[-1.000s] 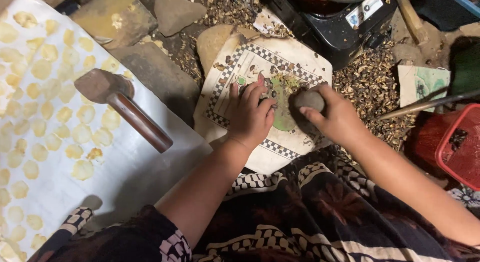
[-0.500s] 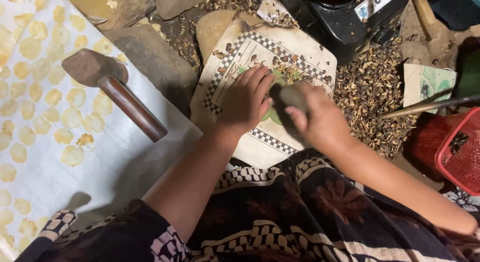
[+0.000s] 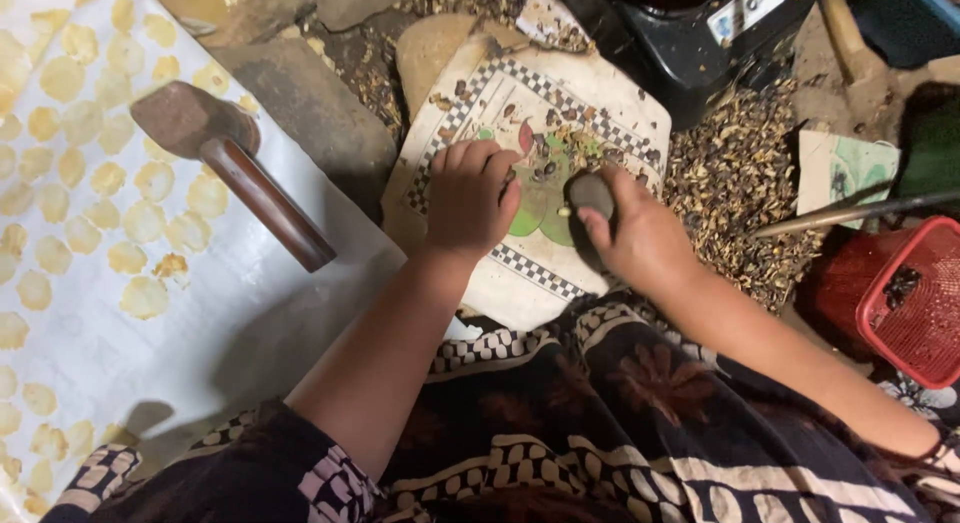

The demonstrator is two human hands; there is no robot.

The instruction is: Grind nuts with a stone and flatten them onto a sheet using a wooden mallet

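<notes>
My right hand [image 3: 640, 238] grips a dark rounded stone [image 3: 590, 195] just above a patterned ceramic tile [image 3: 590, 113] with a checkered border. Small dark seeds and bits of broken shell lie on the tile's middle. My left hand [image 3: 470, 198] rests palm down on the tile to the left of the stone, fingers together, fingertips next to the seeds.
A wooden mallet [image 3: 230, 168] lies on a white sheet [image 3: 200, 323] covered with several flattened yellow discs at left. Shell debris [image 3: 730, 173] is heaped right of the tile. A red basket [image 3: 915, 298] sits at right, a black appliance [image 3: 700, 28] behind, flat stones [image 3: 300, 103] at top left.
The stone in my right hand has shifted slightly left and down towards the tile. My left hand stays flat on the tile. The camera view has moved a little.
</notes>
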